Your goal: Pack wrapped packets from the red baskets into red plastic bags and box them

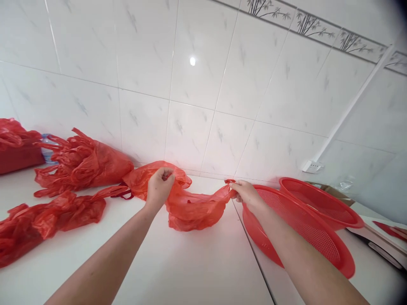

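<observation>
A thin red plastic bag sags between my two hands above the white table. My left hand is closed, fingers curled together at the bag's left part. My right hand pinches the bag's right end between thumb and fingers, near the rim of a red plastic colander. To the left of my left hand lies a big crumpled bundle of red plastic bags, close against the wall. Another crumpled red bag is on the table in front of it.
On the right, a large red colander sits before a second red colander. A white device stands beyond them. At far left are a red box and a clear bottle. The tiled wall bounds the table's back.
</observation>
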`<state>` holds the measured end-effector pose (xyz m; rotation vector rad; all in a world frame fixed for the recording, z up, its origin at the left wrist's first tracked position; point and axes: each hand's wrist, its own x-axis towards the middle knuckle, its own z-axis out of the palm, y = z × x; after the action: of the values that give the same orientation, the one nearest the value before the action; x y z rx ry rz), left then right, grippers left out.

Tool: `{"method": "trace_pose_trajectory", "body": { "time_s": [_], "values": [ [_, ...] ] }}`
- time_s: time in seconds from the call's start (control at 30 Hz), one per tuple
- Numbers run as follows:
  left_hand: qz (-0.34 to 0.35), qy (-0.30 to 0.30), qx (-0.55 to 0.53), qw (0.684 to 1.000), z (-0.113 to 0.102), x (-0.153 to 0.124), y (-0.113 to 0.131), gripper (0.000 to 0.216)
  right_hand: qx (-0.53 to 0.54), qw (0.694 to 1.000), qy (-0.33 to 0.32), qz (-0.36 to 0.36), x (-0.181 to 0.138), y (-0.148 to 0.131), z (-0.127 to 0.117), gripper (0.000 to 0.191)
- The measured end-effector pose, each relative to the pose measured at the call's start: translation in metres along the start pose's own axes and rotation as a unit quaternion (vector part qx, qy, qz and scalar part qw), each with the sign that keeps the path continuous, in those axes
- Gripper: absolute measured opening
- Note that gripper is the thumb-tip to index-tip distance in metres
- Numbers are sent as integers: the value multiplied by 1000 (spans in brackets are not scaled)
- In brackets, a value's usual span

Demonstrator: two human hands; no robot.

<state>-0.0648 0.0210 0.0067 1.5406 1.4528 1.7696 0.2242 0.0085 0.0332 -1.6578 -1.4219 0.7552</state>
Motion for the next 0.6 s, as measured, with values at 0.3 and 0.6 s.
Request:
{"method": "trace_pose_trajectory", "body": {
  "time_s": [0.3, 0.6],
  "values": [
    [31, -76, -85, 993, -19, 41, 94, 33, 197, 979, 9, -58, 4, -45, -31, 31],
    [60, -158, -107, 980, -45, 41, 112, 44, 253, 954, -52, -149, -13, -78, -47, 31]
  ]
}}
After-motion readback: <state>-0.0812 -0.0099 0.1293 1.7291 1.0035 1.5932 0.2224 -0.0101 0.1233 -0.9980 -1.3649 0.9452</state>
